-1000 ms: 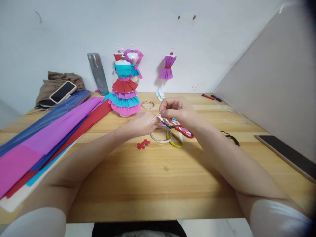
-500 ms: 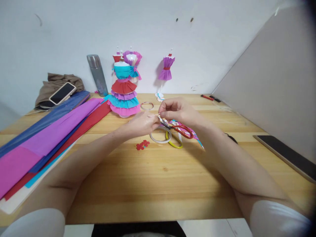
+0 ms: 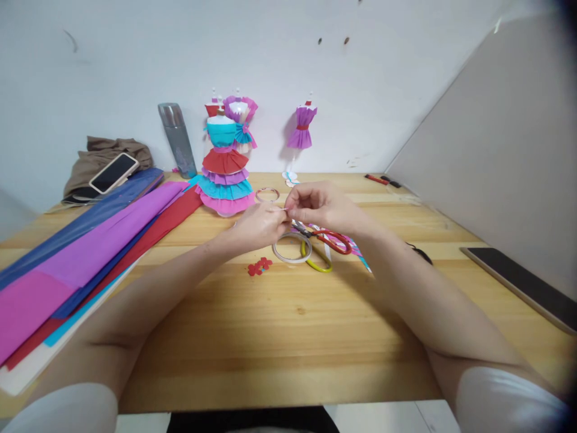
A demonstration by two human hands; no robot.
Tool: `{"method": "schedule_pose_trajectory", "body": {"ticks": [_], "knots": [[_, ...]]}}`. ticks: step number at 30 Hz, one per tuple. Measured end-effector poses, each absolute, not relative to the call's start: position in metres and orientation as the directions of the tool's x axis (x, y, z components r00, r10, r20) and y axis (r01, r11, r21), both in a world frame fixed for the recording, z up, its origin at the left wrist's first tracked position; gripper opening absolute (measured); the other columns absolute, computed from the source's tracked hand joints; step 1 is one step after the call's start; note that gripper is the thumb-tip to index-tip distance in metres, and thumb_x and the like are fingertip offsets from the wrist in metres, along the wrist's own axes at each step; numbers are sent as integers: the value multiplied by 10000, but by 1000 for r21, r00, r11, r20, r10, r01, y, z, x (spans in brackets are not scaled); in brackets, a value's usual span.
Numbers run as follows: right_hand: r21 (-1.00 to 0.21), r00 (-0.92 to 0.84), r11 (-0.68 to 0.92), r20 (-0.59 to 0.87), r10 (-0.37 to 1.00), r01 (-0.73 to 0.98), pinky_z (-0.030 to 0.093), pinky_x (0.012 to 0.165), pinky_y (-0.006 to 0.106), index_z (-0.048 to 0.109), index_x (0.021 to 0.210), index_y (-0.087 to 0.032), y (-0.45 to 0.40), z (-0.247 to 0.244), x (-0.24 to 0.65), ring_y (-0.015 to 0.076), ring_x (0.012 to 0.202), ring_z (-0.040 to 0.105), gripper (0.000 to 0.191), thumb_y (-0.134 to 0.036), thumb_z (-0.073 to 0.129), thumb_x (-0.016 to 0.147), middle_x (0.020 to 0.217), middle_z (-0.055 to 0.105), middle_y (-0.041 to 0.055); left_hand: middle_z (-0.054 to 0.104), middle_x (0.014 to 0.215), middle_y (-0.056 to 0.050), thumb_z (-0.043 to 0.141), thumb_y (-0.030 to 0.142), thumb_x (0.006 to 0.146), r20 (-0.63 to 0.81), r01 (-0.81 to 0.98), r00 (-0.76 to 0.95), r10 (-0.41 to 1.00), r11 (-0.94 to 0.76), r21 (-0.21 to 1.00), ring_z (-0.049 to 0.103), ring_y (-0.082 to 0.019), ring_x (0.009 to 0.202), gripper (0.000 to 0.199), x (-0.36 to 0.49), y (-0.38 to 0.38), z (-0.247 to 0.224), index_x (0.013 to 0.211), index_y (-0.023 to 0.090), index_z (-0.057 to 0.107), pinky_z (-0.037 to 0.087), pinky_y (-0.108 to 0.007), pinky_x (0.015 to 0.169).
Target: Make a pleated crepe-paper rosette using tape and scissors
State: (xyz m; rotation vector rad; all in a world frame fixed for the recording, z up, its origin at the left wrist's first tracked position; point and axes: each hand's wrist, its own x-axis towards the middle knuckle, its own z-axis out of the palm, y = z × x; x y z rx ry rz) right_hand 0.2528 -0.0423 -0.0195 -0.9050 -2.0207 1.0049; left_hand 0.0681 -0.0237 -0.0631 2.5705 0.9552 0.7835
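Observation:
Above the middle of the table, my left hand (image 3: 264,227) and my right hand (image 3: 315,207) meet at the fingertips, both closed in a pinch. Between them runs a thin pale strip (image 3: 280,209), too small to make out further. Just below lie a white tape roll (image 3: 292,260), red-handled scissors (image 3: 336,242) and yellow-handled scissors (image 3: 319,266), partly overlapping. Small red paper pieces (image 3: 259,266) rest on the wood in front of my left hand. Colourful paper scraps (image 3: 358,252) spread under my right wrist.
Behind stand a mannequin in a tiered paper dress (image 3: 224,159), one in a purple dress (image 3: 301,128), and a grey flask (image 3: 177,141). Crepe paper sheets (image 3: 81,258) and a phone (image 3: 114,172) lie left. A dark tablet-like slab (image 3: 518,285) lies right; a second ring (image 3: 267,194) is farther back.
The view has shifted very slightly. My right fingertips have come a little closer to my left hand, and less of the pale strip shows.

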Motion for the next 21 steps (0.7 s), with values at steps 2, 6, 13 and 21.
{"method": "schedule_pose_trajectory", "body": {"ticks": [2,6,13,21], "knots": [[-811,-519,493,288,805,315,404,550,273,632,738,-224,-43,-20,254,134,587,539,75,-264,691,758,628,618,-23,742,857,-120,532,225,941,353,567,663,661,-750,339,680,-236,809,257,68,-24,-61,866,152,767,540,-357,790],[-638,-498,583,338,799,503,437,585,284,644,815,-246,-51,-17,253,161,617,581,30,-220,628,817,661,640,-22,767,902,-133,501,184,945,321,650,665,674,-734,195,710,-240,837,287,71,-27,-55,890,133,778,556,-357,788],[-103,-541,613,373,754,783,474,716,336,737,1019,-238,-70,-9,243,251,823,702,316,-78,502,881,924,767,77,802,975,-152,466,115,935,305,701,638,707,-697,149,745,-255,870,327,75,-28,-53,894,118,790,539,-359,762],[143,-520,500,291,803,854,412,689,337,712,1249,-201,-73,-10,233,287,1003,721,412,-106,453,942,1168,775,125,712,790,-90,509,133,906,406,702,548,731,-666,252,605,-168,664,264,72,-21,-57,765,135,732,441,-300,643]]}}
